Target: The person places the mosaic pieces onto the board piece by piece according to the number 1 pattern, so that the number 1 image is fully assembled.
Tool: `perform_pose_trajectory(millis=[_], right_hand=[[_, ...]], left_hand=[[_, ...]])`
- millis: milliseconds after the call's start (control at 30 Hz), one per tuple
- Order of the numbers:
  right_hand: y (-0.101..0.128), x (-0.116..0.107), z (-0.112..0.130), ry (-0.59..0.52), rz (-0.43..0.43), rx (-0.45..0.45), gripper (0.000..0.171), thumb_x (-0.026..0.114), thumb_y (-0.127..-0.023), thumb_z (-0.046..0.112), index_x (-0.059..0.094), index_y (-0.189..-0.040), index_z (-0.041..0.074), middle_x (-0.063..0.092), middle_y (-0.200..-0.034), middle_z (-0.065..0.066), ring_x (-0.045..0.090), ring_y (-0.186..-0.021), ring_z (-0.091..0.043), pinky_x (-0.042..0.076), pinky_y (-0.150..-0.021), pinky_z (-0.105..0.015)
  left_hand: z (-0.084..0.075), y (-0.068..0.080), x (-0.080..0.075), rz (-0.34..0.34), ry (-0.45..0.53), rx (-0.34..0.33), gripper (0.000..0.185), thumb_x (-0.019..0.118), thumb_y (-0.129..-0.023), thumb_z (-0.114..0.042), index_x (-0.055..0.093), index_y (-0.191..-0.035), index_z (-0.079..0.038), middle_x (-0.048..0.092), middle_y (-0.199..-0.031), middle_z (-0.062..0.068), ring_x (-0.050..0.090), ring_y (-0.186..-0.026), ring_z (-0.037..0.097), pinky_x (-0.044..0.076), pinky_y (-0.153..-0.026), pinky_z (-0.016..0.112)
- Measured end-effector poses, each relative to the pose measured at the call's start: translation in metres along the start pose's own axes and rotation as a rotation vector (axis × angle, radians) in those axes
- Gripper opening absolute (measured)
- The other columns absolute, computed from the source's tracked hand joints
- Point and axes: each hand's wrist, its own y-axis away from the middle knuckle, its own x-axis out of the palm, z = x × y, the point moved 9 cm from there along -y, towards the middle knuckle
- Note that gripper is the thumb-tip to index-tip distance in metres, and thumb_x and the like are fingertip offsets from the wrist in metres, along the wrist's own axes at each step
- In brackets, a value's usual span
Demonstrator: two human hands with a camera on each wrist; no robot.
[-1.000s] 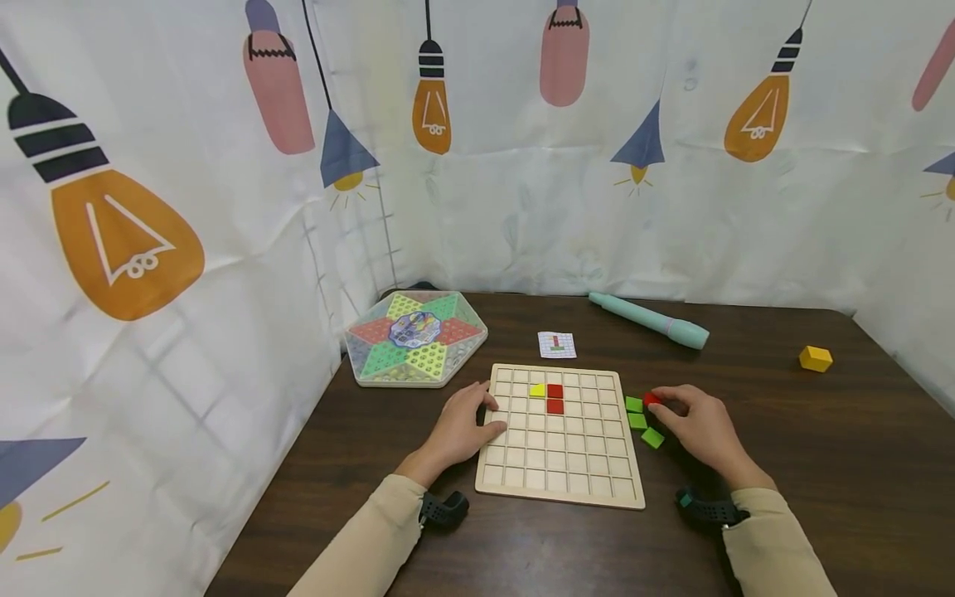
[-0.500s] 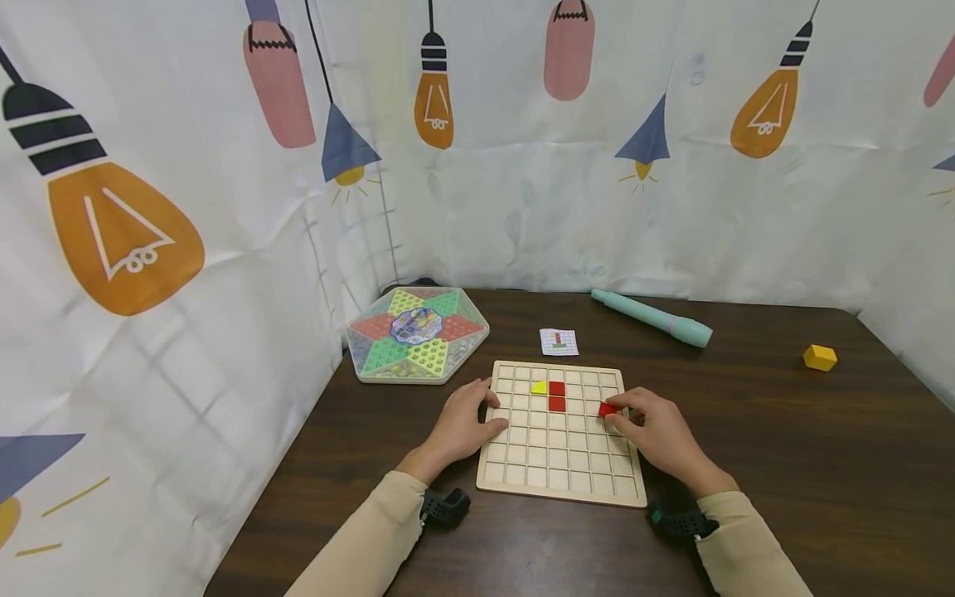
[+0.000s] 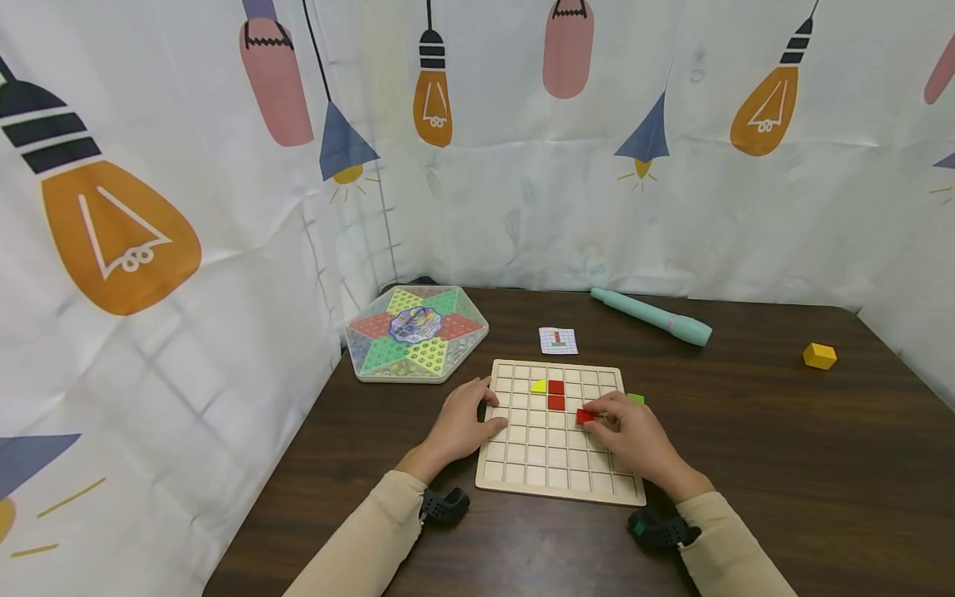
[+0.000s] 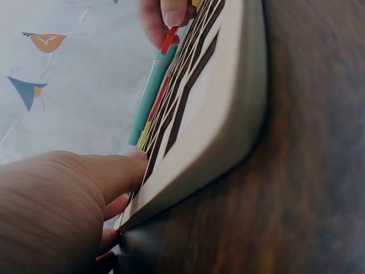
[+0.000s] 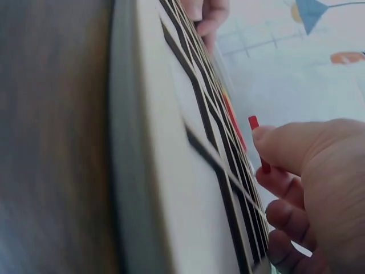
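A wooden grid board lies on the dark table, with two red square tiles one behind the other in its cells. Left of the farther red one sits a small yellow tile. My left hand holds the board's left edge, thumb over the rim. Between thumb and fingers, my right hand pinches another red tile, over the right half of the board. In the right wrist view that pinched tile stands clear above the grid. A green tile peeks out behind the right hand, which hides others.
Behind the board lies a small printed pattern card. A hexagonal star-patterned game box stands at the back left. Toward the back right are a mint-green tube-shaped object and a yellow block. A printed curtain closes off the back.
My right hand has carried the red tile leftward from beside the green tiles to over the board. The left hand has stayed at the board's edge.
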Motion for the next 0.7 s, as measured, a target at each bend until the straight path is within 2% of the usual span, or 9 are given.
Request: perform_pose_trajectory(millis=[267, 433, 700], right_hand=[[-0.003, 0.012, 0.014, -0.016, -0.006, -0.022, 0.024, 0.075, -0.087, 0.02, 0.074, -0.11, 0.014, 0.065, -0.104, 0.007, 0.051, -0.08, -0.012, 0.045, -0.067, -0.026], [-0.003, 0.018, 0.016, -0.006, -0.004, 0.001, 0.026, 0.076, -0.087, 0.022, 0.074, -0.112, 0.015, 0.065, -0.107, 0.008, 0.053, -0.086, -0.01, 0.048, -0.073, -0.029], [-0.004, 0.02, 0.018, 0.001, -0.028, -0.002, 0.025, 0.077, -0.086, 0.022, 0.074, -0.11, 0.015, 0.065, -0.105, 0.008, 0.054, -0.086, -0.01, 0.049, -0.073, -0.029]], left_hand=[[-0.001, 0.001, -0.001, -0.009, 0.001, 0.007, 0.021, 0.074, -0.088, -0.025, 0.06, -0.096, -0.012, 0.043, -0.15, 0.015, 0.032, -0.142, 0.033, 0.025, -0.114, 0.055], [-0.001, 0.001, 0.0, -0.013, 0.002, 0.009, 0.022, 0.075, -0.087, -0.025, 0.06, -0.096, -0.012, 0.044, -0.15, 0.014, 0.033, -0.142, 0.033, 0.025, -0.114, 0.055], [-0.003, 0.001, -0.002, -0.013, -0.002, 0.014, 0.021, 0.074, -0.088, -0.025, 0.06, -0.096, -0.012, 0.043, -0.15, 0.016, 0.032, -0.142, 0.034, 0.024, -0.114, 0.055]])
